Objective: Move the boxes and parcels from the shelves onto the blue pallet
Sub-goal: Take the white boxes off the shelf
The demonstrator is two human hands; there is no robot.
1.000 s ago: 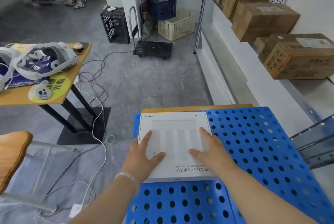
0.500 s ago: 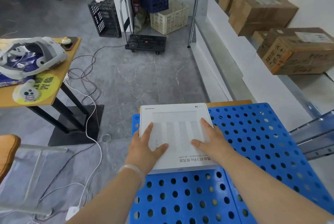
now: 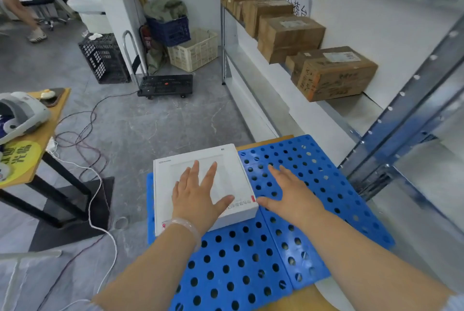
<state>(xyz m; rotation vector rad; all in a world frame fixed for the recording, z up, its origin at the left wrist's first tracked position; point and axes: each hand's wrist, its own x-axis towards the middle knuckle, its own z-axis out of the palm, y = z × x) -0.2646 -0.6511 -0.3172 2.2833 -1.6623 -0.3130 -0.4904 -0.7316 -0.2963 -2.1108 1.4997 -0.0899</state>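
1. Since a second ago, the right hand (image 3: 288,197) has slid off the white box (image 3: 200,180) to its 3 o'clock, fingers spread over the blue pallet (image 3: 313,185).
2. Left hand (image 3: 198,195) lies flat on the box, fingers apart, gripping nothing.
3. Cardboard boxes (image 3: 334,72) sit on the shelf (image 3: 351,114) at 1 o'clock.

Headset (image 3: 20,114) cut off (left edge); shelf sign (image 3: 300,7) unreadable

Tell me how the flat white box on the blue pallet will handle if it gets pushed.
The white box looks rigid, with crisp edges, so it should slide as one piece. Lying flat and low on the blue pallet, it is unlikely to tip. Its smooth top may slip under the left hand.
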